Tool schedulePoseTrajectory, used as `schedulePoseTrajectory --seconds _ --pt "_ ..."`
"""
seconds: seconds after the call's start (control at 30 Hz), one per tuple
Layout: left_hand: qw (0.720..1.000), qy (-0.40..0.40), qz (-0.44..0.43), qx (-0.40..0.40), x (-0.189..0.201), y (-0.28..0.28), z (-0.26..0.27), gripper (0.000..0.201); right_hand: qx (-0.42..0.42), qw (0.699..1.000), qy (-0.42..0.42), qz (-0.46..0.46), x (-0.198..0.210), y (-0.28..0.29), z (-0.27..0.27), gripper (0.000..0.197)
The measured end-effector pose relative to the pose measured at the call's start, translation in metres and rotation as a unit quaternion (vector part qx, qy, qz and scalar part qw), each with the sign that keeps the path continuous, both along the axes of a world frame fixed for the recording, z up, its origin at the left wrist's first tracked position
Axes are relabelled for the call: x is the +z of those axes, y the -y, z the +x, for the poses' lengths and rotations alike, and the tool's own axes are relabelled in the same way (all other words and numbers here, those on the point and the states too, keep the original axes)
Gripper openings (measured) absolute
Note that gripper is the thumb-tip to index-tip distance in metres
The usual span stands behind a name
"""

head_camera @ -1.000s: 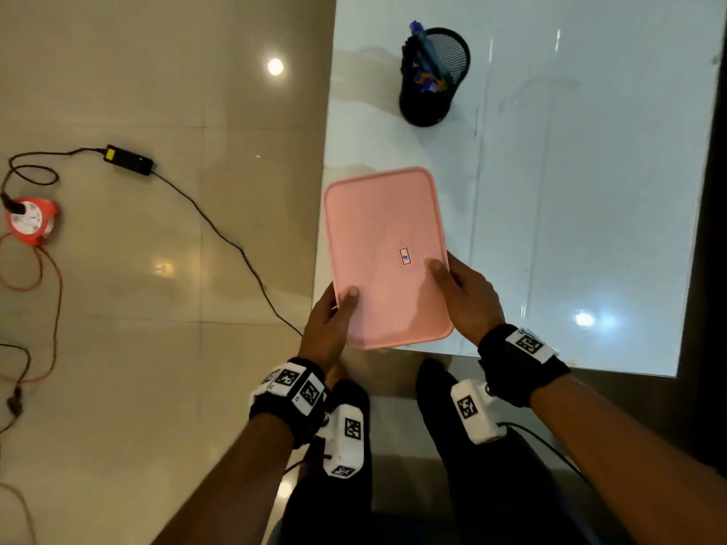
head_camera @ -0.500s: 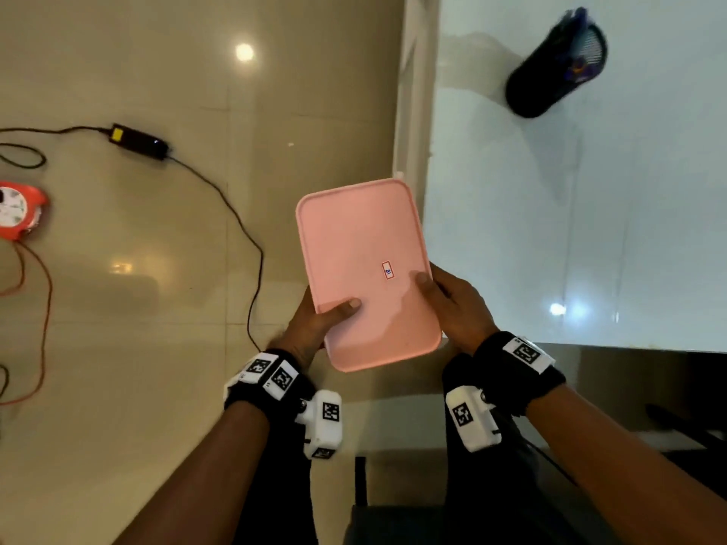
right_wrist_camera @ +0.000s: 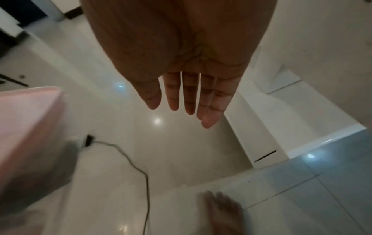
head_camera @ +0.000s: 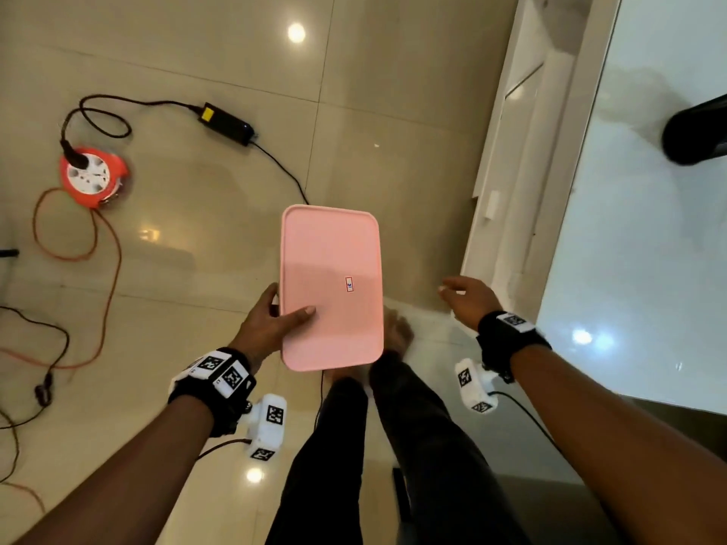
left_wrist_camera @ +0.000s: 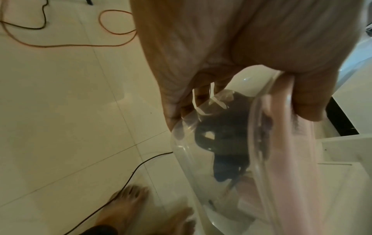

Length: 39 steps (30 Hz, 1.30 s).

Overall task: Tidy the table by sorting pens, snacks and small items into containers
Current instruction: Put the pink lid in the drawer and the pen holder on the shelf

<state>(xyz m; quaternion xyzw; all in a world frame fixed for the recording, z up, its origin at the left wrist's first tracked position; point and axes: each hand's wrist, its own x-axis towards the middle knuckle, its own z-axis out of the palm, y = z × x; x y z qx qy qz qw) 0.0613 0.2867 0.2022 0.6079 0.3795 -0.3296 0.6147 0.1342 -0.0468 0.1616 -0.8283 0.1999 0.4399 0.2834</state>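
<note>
One hand carries the pink-lidded container (head_camera: 331,287) out over the floor, well left of the desk (head_camera: 637,245): my left hand (head_camera: 271,322) grasps its near-left edge, thumb on the lid, fingers beneath the clear tub. Right hand (head_camera: 466,298) is released. I judge it light, stiff, slippery plastic; two opposite edges would be safer.

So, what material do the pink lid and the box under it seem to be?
Pink lid: probably matte opaque plastic, with a moulded raised rim and rounded corners. Box under it: likely clear glossy plastic, since the floor and dark contents show through its wall.
</note>
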Motion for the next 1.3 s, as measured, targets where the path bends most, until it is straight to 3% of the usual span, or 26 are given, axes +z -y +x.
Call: schedulePoseTrajectory --seconds 0.27,0.5,0.67,0.8,1.1,1.3 --pt "0.999 0.026 0.019 -0.013 -0.026 0.006 0.081 0.087 -0.093 0.995 -0.014 -0.034 -0.066 0.028 0.106 0.07" --pt "0.994 0.061 -0.001 -0.095 -0.059 0.016 0.205 0.085 -0.197 0.979 0.016 -0.042 -0.106 0.038 0.178 0.07" --pt "0.989 0.072 -0.018 -0.131 -0.084 0.033 0.265 0.081 -0.206 0.973 0.016 -0.105 -0.136 0.043 0.182 0.079" --pt "0.988 0.058 -0.041 -0.139 -0.105 0.041 0.293 0.057 -0.189 0.968 0.036 -0.162 -0.153 0.033 0.17 0.096" --pt "0.975 0.037 -0.069 -0.209 -0.114 0.004 0.339 0.07 -0.255 0.955 0.041 -0.146 -0.156 -0.016 0.18 0.096" --pt "0.974 0.031 -0.06 -0.216 -0.097 -0.039 0.361 0.084 -0.22 0.969 0.036 -0.105 -0.145 -0.091 0.182 0.094"
